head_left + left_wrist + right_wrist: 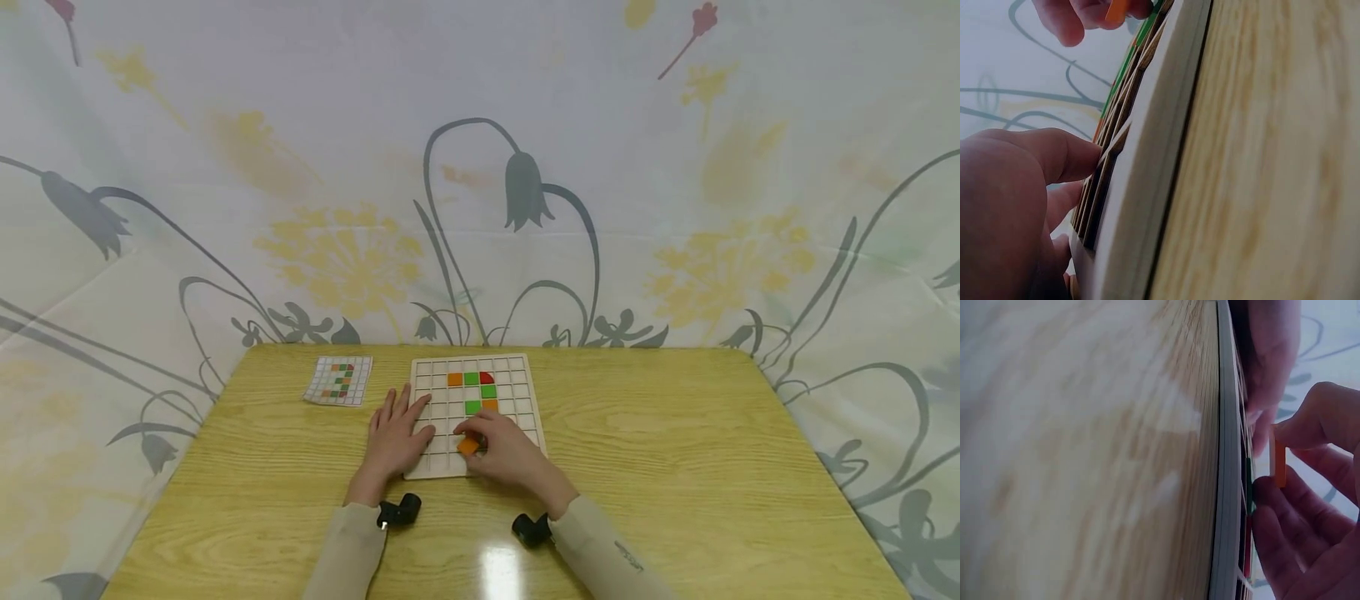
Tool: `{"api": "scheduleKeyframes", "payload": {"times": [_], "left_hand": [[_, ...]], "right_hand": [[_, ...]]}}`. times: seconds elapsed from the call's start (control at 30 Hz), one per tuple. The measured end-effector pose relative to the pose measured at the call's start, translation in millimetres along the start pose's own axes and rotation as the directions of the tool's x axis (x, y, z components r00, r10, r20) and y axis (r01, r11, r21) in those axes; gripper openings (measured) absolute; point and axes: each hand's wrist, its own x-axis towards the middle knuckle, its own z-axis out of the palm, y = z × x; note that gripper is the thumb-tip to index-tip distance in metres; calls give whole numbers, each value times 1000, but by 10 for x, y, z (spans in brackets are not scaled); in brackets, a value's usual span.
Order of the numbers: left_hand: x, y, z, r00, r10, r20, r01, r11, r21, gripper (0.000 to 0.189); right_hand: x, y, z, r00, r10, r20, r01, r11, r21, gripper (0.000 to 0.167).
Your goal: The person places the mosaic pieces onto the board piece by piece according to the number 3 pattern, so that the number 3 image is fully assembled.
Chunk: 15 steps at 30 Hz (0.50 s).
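Note:
A pale wooden grid board (535,402) lies on the table. In its upper cells sit an orange tile (455,380), several green tiles (472,379), a red tile with a rounded corner (486,378) and another orange tile (490,405). My left hand (393,442) rests on the board's left side, fingers spread. Between thumb and fingers, my right hand (508,452) pinches a loose orange square tile (468,446), held just above the board. That hand covers the lower right cells; the right wrist view shows a green tile (1249,484) and a red tile (1248,547) beneath it.
Left of the board lies a paper card (320,382) printed with a grid and an orange, green and red pattern. The wooden table (645,450) extends to both sides. Behind it hangs a flower-patterned cloth (645,167).

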Motion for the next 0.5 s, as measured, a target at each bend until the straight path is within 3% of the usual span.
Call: {"api": "scheduleKeyframes", "payload": {"times": [0.3, 0.5], "left_hand": [[6, -9, -7, 1000, -4, 1, 4, 1000, -4, 54], [-4, -17, 6, 1000, 9, -6, -9, 1000, 0, 53]], "right_hand": [[98, -42, 109, 998, 64, -19, -65, 995, -70, 34], [141, -60, 195, 993, 97, -64, -104, 988, -115, 24]]}}
